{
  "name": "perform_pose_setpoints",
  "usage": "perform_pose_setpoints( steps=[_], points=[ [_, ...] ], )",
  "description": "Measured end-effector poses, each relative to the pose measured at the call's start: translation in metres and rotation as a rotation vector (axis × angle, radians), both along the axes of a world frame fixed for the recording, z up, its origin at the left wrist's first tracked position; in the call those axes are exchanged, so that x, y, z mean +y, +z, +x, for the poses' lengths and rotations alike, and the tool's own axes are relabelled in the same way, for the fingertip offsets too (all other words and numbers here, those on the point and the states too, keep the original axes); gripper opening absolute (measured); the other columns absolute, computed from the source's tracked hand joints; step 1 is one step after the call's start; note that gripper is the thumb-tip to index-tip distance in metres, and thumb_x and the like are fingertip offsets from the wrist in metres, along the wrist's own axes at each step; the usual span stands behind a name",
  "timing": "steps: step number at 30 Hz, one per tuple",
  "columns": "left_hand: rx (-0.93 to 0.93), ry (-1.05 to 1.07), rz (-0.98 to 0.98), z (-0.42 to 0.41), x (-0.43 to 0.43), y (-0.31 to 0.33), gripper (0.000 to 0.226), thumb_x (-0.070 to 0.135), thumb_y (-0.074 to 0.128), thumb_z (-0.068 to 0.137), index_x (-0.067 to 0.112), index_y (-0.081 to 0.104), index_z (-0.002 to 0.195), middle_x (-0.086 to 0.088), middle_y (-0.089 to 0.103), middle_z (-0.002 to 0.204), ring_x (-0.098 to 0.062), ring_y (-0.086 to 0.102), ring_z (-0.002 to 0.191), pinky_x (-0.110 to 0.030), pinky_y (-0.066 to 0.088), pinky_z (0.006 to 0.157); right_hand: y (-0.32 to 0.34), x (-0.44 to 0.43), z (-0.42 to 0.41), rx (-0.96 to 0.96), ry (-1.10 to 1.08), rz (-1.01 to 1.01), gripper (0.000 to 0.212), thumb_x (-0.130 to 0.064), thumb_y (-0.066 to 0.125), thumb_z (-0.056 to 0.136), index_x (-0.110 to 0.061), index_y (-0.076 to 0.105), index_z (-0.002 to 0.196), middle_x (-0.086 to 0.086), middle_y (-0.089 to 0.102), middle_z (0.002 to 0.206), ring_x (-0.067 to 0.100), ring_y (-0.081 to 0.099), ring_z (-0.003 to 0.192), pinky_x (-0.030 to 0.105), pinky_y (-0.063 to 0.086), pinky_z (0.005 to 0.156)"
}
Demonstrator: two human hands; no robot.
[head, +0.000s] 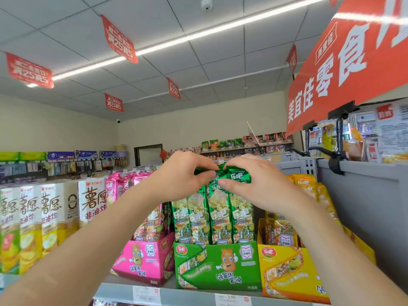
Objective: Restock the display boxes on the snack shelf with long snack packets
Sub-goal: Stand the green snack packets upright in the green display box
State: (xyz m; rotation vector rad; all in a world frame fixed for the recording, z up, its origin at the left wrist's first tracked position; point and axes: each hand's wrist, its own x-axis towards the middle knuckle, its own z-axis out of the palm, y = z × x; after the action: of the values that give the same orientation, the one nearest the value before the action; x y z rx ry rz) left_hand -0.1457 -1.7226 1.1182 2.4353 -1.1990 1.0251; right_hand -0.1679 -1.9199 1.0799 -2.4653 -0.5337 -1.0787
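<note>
Both hands up at the tops of the green packets (pixel 220 208) standing upright in the green display box (pixel 217 265) on the shelf (pixel 176 294): left hand (pixel 183 175) and right hand (pixel 254 180) each pinch the packets' crimped top edge between thumb and fingers. Pink display box (pixel 145 259) sits just left of green, yellow display box (pixel 291 272) just right, both holding upright packets
</note>
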Motion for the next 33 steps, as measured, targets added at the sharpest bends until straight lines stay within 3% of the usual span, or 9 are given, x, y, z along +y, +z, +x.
perform_pose_setpoints(
  steps=[2, 5, 8, 10, 18, 24, 28, 30, 33],
  points=[
    [0.146, -0.019, -0.054, 0.004, 0.001, 0.007, 0.018, 0.027, 0.060, 0.096, 0.024, 0.077, 0.101, 0.018, 0.071, 0.092, 0.007, 0.061, 0.080, -0.015, 0.046, 0.077, -0.001, 0.005, 0.001, -0.057, -0.012, 0.018, 0.044, -0.055, 0.059, 0.088, -0.030, 0.061, 0.124, -0.007, 0.056, 0.130, 0.013, 0.047, 0.123, 0.036, 0.040, 0.101],
    [0.209, 0.026, -0.169, 0.012, -0.003, 0.016, 0.020, 0.030, 0.055, 0.097, 0.032, 0.075, 0.094, 0.006, 0.075, 0.094, -0.015, 0.068, 0.084, -0.031, 0.053, 0.079, -0.002, 0.006, 0.003, -0.053, 0.004, 0.051, 0.039, -0.049, 0.064, 0.088, -0.027, 0.064, 0.121, -0.007, 0.056, 0.129, 0.014, 0.047, 0.122, 0.035, 0.040, 0.100],
    [0.216, 0.187, -0.033, 0.022, -0.014, 0.021, 0.028, 0.025, 0.048, 0.099, 0.028, 0.071, 0.114, 0.007, 0.069, 0.113, -0.016, 0.065, 0.088, -0.022, 0.048, 0.075, -0.002, 0.003, 0.004, -0.010, 0.044, 0.089, 0.038, -0.047, 0.066, 0.087, -0.027, 0.064, 0.120, -0.007, 0.050, 0.136, 0.013, 0.042, 0.129, 0.031, 0.033, 0.102],
    [0.341, 0.226, 0.028, 0.028, -0.021, 0.025, 0.030, 0.022, 0.047, 0.099, 0.024, 0.069, 0.120, 0.004, 0.065, 0.126, -0.014, 0.061, 0.103, -0.025, 0.044, 0.091, 0.000, 0.001, 0.004, 0.021, 0.065, 0.097, 0.037, -0.045, 0.067, 0.087, -0.027, 0.064, 0.120, -0.008, 0.048, 0.138, 0.011, 0.042, 0.128, 0.025, 0.029, 0.096],
    [0.390, 0.315, 0.140, 0.028, -0.035, 0.042, 0.024, 0.014, 0.059, 0.095, 0.018, 0.073, 0.114, 0.003, 0.067, 0.121, -0.015, 0.057, 0.108, -0.026, 0.039, 0.097, 0.003, 0.002, 0.003, 0.043, 0.052, 0.076, 0.041, -0.043, 0.065, 0.089, -0.025, 0.061, 0.126, -0.006, 0.048, 0.139, 0.013, 0.044, 0.129, 0.032, 0.034, 0.105],
    [0.304, 0.199, -0.062, 0.034, -0.033, 0.027, 0.016, 0.017, 0.059, 0.096, 0.025, 0.064, 0.083, 0.004, 0.066, 0.092, -0.014, 0.057, 0.081, -0.027, 0.043, 0.075, -0.002, 0.001, 0.005, 0.041, 0.039, 0.094, 0.044, -0.045, 0.063, 0.090, -0.028, 0.057, 0.131, -0.006, 0.048, 0.139, 0.015, 0.046, 0.127, 0.031, 0.035, 0.100],
    [0.156, -0.010, -0.437, 0.030, -0.029, 0.019, 0.008, 0.029, 0.054, 0.099, 0.022, 0.055, 0.096, 0.004, 0.055, 0.071, -0.007, 0.047, 0.051, -0.019, 0.037, 0.045, -0.002, 0.001, 0.004, 0.037, 0.036, 0.100, 0.044, -0.047, 0.063, 0.090, -0.030, 0.057, 0.130, -0.007, 0.049, 0.141, 0.014, 0.045, 0.128, 0.026, 0.030, 0.093],
    [0.254, -0.145, -0.505, 0.024, -0.024, 0.021, 0.013, 0.027, 0.062, 0.095, 0.021, 0.052, 0.100, -0.001, 0.053, 0.062, -0.009, 0.042, 0.046, -0.021, 0.035, 0.044, -0.001, 0.002, 0.002, 0.044, 0.034, 0.098, 0.044, -0.047, 0.063, 0.090, -0.030, 0.057, 0.130, -0.005, 0.050, 0.140, 0.016, 0.045, 0.128, 0.025, 0.029, 0.090],
    [0.433, -0.257, -0.584, 0.013, -0.020, 0.020, 0.033, 0.005, 0.074, 0.084, 0.015, 0.050, 0.105, -0.019, 0.071, 0.085, -0.021, 0.063, 0.065, -0.040, 0.053, 0.060, -0.001, 0.002, -0.001, 0.061, 0.040, 0.098, 0.044, -0.047, 0.062, 0.090, -0.032, 0.056, 0.131, -0.005, 0.049, 0.142, 0.017, 0.044, 0.130, 0.026, 0.029, 0.090]
  ],
)
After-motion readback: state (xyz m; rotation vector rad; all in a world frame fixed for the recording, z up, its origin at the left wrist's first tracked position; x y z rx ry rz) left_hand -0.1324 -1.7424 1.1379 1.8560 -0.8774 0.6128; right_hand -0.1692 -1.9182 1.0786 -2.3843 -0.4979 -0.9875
